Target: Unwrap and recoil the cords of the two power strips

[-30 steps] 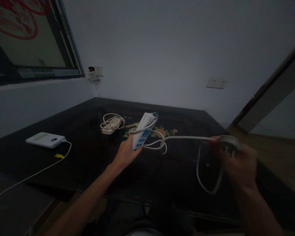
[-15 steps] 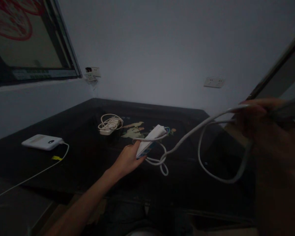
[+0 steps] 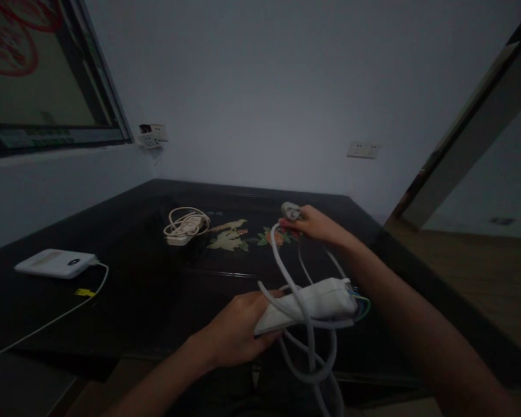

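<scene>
My left hand (image 3: 243,324) is closed round the near end of a white power strip (image 3: 325,298), held above the front part of the dark table. Thin coloured wires (image 3: 362,307) stick out at the strip's far end. Its white cord (image 3: 308,324) loops loosely around the strip and hangs below it. Farther back, my right hand (image 3: 312,223) grips the cord's greyish end, which looks like a plug (image 3: 290,210), over the painted flowers. Part of that end is hidden by my fingers.
On the dark table (image 3: 226,289), a second power strip (image 3: 179,238) lies under its coiled cord (image 3: 189,217). At left is a white power bank (image 3: 56,263) with a cable and yellow tag (image 3: 84,292). Wall sockets (image 3: 363,150) are behind; a window (image 3: 47,75) is at left.
My right hand has come in from the far right to the middle with the cord's end. The power strip has moved nearer and rightward in my left hand. The cord now hangs in slack loops.
</scene>
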Available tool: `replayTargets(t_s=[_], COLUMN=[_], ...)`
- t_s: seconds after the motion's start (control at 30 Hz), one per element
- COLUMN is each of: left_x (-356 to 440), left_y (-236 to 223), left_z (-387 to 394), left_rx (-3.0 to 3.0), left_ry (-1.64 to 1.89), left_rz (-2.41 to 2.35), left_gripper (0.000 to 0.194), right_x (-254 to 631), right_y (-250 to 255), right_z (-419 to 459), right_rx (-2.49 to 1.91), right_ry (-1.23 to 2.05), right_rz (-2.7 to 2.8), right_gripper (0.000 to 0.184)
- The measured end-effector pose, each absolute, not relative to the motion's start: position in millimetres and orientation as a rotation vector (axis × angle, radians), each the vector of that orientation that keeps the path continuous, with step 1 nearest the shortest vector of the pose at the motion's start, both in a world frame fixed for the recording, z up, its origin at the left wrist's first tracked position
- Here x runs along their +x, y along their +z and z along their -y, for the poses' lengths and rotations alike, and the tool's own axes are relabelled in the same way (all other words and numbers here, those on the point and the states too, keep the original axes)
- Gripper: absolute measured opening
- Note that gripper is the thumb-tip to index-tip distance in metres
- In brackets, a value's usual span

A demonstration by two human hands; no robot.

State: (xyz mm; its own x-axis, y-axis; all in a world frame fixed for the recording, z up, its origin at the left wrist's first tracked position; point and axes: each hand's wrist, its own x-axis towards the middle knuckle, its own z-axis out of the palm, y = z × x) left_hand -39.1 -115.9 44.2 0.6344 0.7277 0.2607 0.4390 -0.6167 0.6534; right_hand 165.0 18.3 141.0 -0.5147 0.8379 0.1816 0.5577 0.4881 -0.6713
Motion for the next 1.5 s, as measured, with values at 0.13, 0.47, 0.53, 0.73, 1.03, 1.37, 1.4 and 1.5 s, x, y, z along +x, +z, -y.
replayTargets(t_s=[0.13,0.47,0.53,0.73,1.03,1.37,1.4,1.5], left_x=[-49.2,-80.6,-80.6,-81.2,-64.8,-69.4,-70.4,-71.8], left_y=[54.9,63.0,60.3,54.0,48.7,74.2,78.0,87.0], left_z=[118.9,82.5,81.0,73.3,66.5,93.0,96.4,103.5], left_rx=[1.897,1.490,1.490,1.636,2.007,2.110,2.146,2.242], left_ry=[1.089,1.371,1.329,1.276,1.014,0.706,0.684,0.568], left_rz=[-1.136,-1.242,-1.250,-1.325,-1.292,-1.002,-0.961,-0.876], left_gripper=[0.043,0.056,0.056,0.059,0.040,0.053,0.053,0.052], right_x=[164.2,166.9,169.5,184.0,157.1,166.7,166.9,163.1], right_y=[112.3,112.1,113.7,136.7,167.3,150.8,145.6,136.1], right_z=[-12.7,21.6,27.1,42.8,71.2,-10.9,-13.0,-6.0], right_rx=[-1.155,-1.117,-1.101,-1.175,-0.988,-1.034,-1.006,-0.876], right_ry=[0.951,0.672,0.634,0.458,0.742,0.476,0.592,0.884], right_rz=[2.315,2.373,2.384,2.259,2.240,2.291,2.386,2.575], right_gripper=[0.039,0.020,0.021,0.029,0.036,0.019,0.020,0.023])
